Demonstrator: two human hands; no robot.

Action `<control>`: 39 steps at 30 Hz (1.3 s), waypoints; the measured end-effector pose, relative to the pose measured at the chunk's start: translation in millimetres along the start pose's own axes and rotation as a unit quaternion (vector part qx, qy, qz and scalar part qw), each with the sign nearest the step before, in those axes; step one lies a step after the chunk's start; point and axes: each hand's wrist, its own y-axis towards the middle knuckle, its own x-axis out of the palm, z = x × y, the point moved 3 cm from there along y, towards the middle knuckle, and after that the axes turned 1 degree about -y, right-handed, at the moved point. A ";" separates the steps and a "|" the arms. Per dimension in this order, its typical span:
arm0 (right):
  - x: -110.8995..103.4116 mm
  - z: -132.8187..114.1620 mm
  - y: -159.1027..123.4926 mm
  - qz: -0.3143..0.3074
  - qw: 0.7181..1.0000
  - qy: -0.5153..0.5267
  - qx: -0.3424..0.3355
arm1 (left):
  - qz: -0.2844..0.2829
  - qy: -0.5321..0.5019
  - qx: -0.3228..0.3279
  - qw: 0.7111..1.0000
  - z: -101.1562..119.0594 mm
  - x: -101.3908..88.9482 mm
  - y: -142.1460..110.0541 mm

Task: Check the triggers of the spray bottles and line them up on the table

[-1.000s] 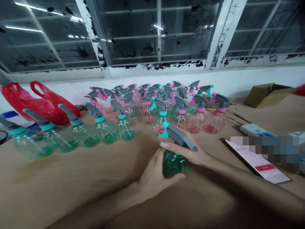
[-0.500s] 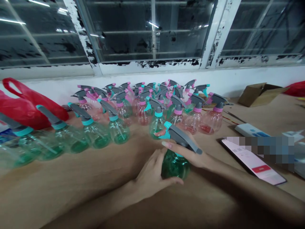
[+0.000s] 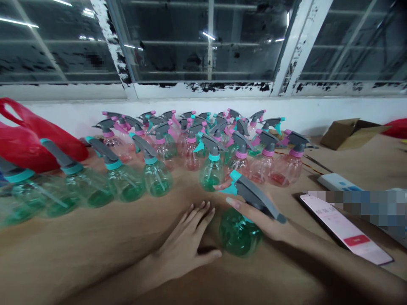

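Note:
A green spray bottle (image 3: 241,232) with a grey and turquoise trigger head stands in front of me. Around its neck, just below the trigger head, my right hand (image 3: 254,214) is wrapped, a finger near the turquoise trigger. My left hand (image 3: 186,239) is low over the table to the left of this bottle, fingers stretched out, with a gap between it and the bottle. Just beyond them stands another green spray bottle (image 3: 211,173). A row of green bottles with turquoise collars, including one (image 3: 158,178), runs off to the left.
Several pink spray bottles (image 3: 286,170) crowd the back of the wooden table (image 3: 104,250) by the wall. A lit phone (image 3: 346,228) and a white box (image 3: 338,183) lie right. An opened cardboard box (image 3: 348,134) sits back right; a red plastic bag (image 3: 41,146) is left.
My left hand has let go of the green spray bottle and drawn back to the left, its fingers now spread. My right hand still holds the bottle, slightly lower and further right in view.

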 end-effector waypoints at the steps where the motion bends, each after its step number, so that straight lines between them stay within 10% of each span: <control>1: -0.3 1.0 0.3 0.000 1.000 0.018 0.006 | 0.001 0.003 0.004 1.000 0.5 -0.2 0.0; 39: -3.6 4.0 3.1 0.037 0.998 0.036 0.028 | 0.023 0.063 0.033 0.997 1.5 1.3 0.4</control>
